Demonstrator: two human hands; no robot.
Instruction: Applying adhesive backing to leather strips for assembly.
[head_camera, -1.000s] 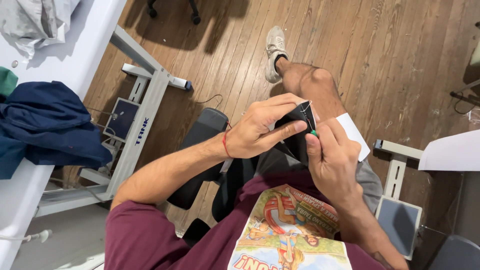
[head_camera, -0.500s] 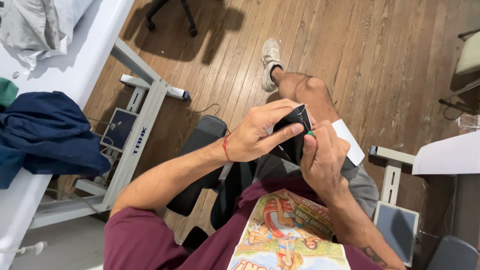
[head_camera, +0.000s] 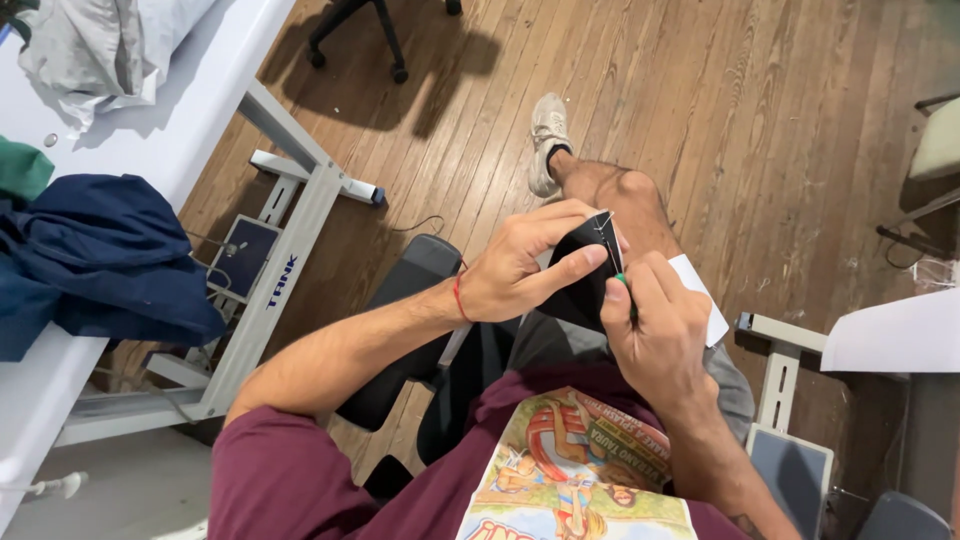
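My left hand (head_camera: 520, 268) pinches a small piece of black fabric (head_camera: 578, 292) above my lap, thumb and fingers folded around its upper edge. A short white thread shows at the fabric's top corner. My right hand (head_camera: 662, 338) is closed on a thin tool with a green part (head_camera: 622, 281), its tip against the right edge of the fabric. The tool's working end is too small to make out. A white piece (head_camera: 700, 288) lies on my thigh behind the right hand.
A white table (head_camera: 150, 140) at left carries a navy garment (head_camera: 95, 258), a grey cloth (head_camera: 85, 40) and a green cloth (head_camera: 20, 170). A foot pedal (head_camera: 240, 255) sits by its frame. An office chair base (head_camera: 365, 35) stands on the wooden floor. Another white tabletop (head_camera: 890, 342) is at right.
Both hands keep their hold on the fabric and tool. The right hand has shifted slightly down along the fabric's edge, and the view has tilted a little.
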